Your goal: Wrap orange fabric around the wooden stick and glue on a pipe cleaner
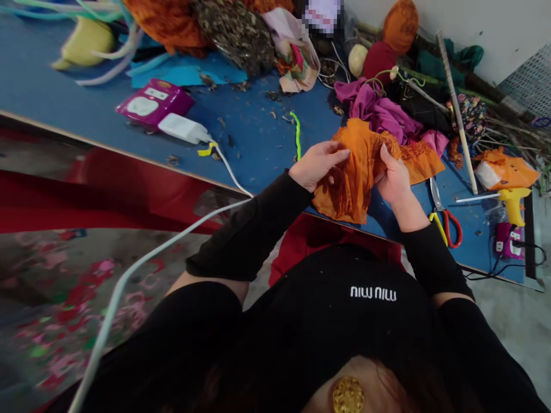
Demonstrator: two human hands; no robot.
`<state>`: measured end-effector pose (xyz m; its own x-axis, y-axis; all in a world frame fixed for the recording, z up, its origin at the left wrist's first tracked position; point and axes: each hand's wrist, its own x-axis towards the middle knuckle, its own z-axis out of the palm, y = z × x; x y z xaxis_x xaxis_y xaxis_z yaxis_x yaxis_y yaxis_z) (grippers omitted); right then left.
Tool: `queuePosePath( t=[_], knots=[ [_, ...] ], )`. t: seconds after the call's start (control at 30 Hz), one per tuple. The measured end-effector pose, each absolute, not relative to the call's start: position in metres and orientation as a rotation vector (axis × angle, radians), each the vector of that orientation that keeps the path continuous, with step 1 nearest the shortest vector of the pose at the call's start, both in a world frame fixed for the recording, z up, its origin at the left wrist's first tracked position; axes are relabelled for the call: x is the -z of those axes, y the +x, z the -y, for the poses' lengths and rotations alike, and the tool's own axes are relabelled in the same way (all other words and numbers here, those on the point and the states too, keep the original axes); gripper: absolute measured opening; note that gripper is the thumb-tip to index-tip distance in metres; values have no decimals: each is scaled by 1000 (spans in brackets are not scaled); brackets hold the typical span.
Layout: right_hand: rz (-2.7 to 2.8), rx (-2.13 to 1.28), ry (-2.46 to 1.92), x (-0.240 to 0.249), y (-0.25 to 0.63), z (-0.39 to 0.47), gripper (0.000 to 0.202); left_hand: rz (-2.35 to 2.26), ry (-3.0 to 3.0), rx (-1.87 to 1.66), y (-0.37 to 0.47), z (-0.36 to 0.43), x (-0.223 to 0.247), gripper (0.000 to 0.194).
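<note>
An orange piece of cloth (355,178), creased and gathered, hangs between my hands over the front edge of the blue table. My left hand (321,164) is closed on its left side, thumb and fingers pinching the fabric. On the right, my right hand (392,175) grips the cloth's other side with the thumb on top; its other fingers are partly hidden behind the fabric. More orange cloth (424,163) with a crinkled part lies just beyond my right hand, beside bunched magenta cloth (381,112).
Scissors (447,223) with red and yellow handles lie right of my right hand, near a yellow glue gun (513,203) and a wooden stick (458,115). A purple power socket (155,106) with a white charger (183,127) sits left. Its white cable (172,229) runs past my left arm.
</note>
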<state>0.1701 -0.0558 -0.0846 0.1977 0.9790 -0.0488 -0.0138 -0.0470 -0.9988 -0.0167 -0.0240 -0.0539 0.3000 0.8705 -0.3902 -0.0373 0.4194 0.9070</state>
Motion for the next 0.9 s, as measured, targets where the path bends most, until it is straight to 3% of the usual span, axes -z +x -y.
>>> queuePosePath(
  t=[0.13,0.3,0.43,0.57,0.77,0.9],
  knots=[
    [1045,-1099,-1293,81,170,58,61,-993,838,-712,-16,26,50,21],
    [1007,-1161,-1323,82,170,63,63,-882,768,-772,-16,30,51,5],
    [944,-1054,-1388,90,174,64,51,-985,904,-994,-19,23,64,15],
    [1182,-728,-1771,89,179,64,35,-1221,1310,-1026,-23,10,78,24],
    [1571,-466,-2147,67,175,73,63,-1532,1791,-817,-29,8,88,42],
    [1638,-411,-2230,64,170,77,71,-1577,1884,-791,-29,10,88,40]
  ],
)
